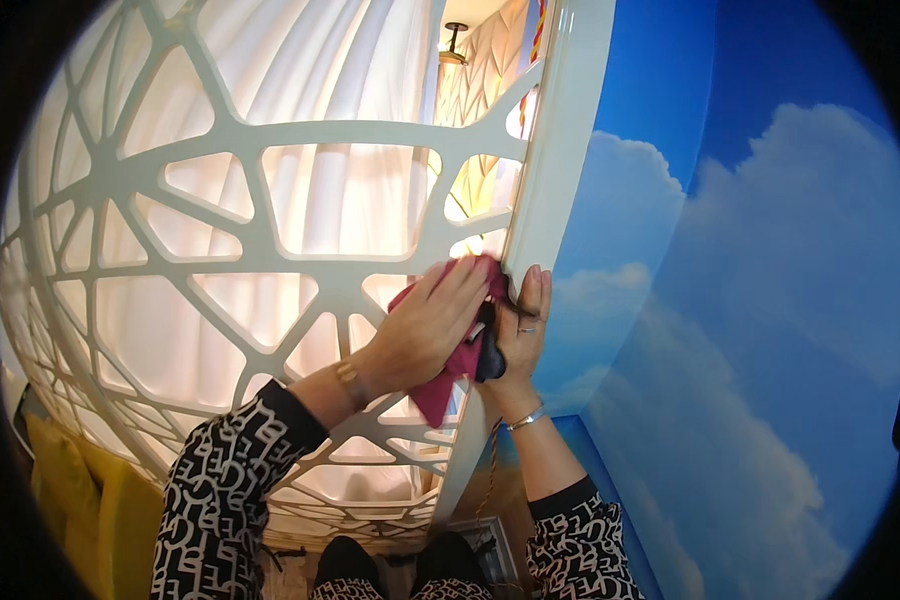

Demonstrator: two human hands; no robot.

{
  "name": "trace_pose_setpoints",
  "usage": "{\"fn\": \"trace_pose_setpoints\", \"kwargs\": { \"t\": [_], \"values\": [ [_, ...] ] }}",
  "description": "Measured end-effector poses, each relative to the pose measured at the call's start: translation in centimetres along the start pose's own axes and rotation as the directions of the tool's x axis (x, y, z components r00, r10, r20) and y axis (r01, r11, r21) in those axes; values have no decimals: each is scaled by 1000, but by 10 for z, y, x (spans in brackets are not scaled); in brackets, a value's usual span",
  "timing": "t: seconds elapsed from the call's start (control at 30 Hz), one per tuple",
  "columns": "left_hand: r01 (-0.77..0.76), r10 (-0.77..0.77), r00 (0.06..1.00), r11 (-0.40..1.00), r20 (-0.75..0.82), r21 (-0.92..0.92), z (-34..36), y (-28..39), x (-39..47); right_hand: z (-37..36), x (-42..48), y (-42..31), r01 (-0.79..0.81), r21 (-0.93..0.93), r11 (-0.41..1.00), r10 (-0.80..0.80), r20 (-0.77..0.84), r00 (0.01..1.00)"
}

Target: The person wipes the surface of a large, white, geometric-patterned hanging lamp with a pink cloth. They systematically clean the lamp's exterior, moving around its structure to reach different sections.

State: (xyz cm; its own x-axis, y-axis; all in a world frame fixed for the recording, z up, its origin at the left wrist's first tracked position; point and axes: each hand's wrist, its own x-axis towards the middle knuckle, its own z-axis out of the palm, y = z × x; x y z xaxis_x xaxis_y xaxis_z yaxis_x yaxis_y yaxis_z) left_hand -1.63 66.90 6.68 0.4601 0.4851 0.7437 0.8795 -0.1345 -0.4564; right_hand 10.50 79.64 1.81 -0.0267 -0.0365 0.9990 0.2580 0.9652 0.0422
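Observation:
My left hand [431,319] lies with fingers extended over a dark pink cloth [433,396], holding it against the white openwork lattice panel [330,276] near the panel's right edge. One corner of the cloth hangs down below the palm. My right hand [521,330], with a ring on one finger, is upright beside the smooth white edge post [547,165], fingers pointing up. Between the two hands sits a small black object [489,356] with a pale part; what it is and whether my right hand grips it cannot be made out.
Pleated white curtains [360,187] hang behind the lattice. A blue wall with painted clouds [727,322] rises close on the right. A yellow upholstered seat [112,502] stands at lower left. A twisted cord [493,465] runs down below my right hand. A ceiling lamp [455,45] shows through the gap.

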Motion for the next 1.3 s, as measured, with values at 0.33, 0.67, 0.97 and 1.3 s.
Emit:
{"fn": "trace_pose_setpoints", "kwargs": {
  "t": [0.33, 0.67, 0.97, 1.3],
  "values": [
    [136, -131, 990, 985, -56, 104, -6, 13, 48, -4, 1, -8, -68, -20, 997, 70, 99, 993],
    [8, -6, 1000, 997, -28, 75, -21, -13, 3, 4, 0, -1, 51, -33, 998, -50, 33, 998],
    [153, -139, 988, 945, -70, 290, -53, -30, -89, -2, 0, 0, 92, -76, 993, -87, 59, 994],
    [213, -201, 976, 957, 81, -198, -17, 20, -66, 0, 2, -3, 126, -119, 985, -118, 67, 991]
  ]
}}
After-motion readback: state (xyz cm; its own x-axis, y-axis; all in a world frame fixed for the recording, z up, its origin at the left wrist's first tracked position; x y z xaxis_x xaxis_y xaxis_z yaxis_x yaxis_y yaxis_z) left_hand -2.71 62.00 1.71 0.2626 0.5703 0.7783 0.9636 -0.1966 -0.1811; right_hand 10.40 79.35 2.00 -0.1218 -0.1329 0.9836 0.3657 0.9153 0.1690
